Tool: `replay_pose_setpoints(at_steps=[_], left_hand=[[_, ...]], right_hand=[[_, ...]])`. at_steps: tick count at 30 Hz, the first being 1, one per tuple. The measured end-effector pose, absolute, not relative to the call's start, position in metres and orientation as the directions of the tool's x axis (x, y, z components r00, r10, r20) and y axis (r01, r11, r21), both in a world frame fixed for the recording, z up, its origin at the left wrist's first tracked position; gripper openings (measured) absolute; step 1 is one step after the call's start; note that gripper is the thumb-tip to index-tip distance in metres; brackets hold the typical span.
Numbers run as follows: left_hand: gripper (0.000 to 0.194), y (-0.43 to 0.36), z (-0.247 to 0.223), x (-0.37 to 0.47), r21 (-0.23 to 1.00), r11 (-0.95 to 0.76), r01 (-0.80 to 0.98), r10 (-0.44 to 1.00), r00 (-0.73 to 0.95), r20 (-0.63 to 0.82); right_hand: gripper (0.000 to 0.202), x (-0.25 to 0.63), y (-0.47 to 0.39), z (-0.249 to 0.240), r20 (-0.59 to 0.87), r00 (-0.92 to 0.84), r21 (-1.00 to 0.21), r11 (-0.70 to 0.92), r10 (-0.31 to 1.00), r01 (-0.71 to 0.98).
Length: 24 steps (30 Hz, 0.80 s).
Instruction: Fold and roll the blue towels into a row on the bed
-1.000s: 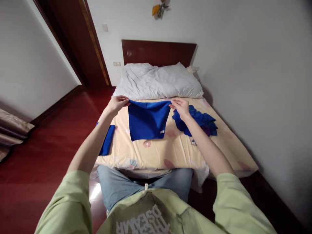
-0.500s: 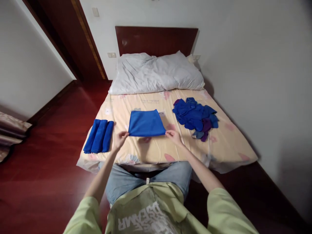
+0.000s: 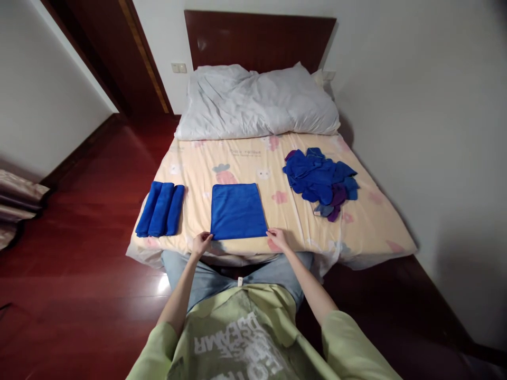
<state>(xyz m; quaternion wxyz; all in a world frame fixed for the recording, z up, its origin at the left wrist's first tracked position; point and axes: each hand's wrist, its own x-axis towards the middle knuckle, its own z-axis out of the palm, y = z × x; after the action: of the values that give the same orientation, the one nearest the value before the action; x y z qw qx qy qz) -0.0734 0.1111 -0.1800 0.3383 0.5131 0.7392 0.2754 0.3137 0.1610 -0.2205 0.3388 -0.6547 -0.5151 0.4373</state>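
A blue cloth (image 3: 238,211) lies flat, in a near-square shape, on the bed just in front of me. At its near left corner, my left hand (image 3: 202,243) is closed in a pinch on the edge. My right hand (image 3: 278,238) pinches the near right corner the same way. Left of the cloth, several rolled or folded blue cloths (image 3: 161,209) lie side by side. A loose heap of crumpled cloths (image 3: 317,177), mostly blue with some purple, is on the right side of the bed.
The bed (image 3: 190,163) has a cream sheet with a pink print. A grey-white quilt or pillow (image 3: 257,103) lies across its far end, against the dark wooden headboard (image 3: 257,39). A wall (image 3: 420,132) runs along the right, and a curtain (image 3: 18,203) hangs at far left.
Both hands have brought the blue cloth down and toward me; it was held raised above the bed and now rests flat on the sheet. The view has tilted slightly downward.
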Motion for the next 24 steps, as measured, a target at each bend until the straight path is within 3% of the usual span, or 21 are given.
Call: replay_pose_setpoints(at_steps=[8,17,20,24], left_hand=[[0.042,0.082,-0.179,-0.089,0.762,0.264,0.591,0.964,-0.139,-0.226],[0.041,0.042,-0.192,-0.089,0.744,0.302,0.596,0.947,-0.102,-0.303],[0.037,0.053,-0.186,-0.090,0.733,0.273,0.623,0.960,-0.120,-0.255],[0.035,0.098,-0.170,-0.096,0.714,0.232,0.661,0.972,-0.183,-0.146]], right_hand=[[0.023,0.329,0.133,-0.214,-0.302,0.033,-0.854,-0.285,0.953,0.435],[0.019,0.342,0.096,-0.213,-0.402,-0.108,-0.726,-0.244,0.909,0.643],[0.013,0.343,0.112,-0.207,-0.427,-0.116,-0.711,-0.253,0.897,0.656],[0.019,0.338,0.156,-0.190,-0.283,0.016,-0.737,-0.228,0.959,0.636]])
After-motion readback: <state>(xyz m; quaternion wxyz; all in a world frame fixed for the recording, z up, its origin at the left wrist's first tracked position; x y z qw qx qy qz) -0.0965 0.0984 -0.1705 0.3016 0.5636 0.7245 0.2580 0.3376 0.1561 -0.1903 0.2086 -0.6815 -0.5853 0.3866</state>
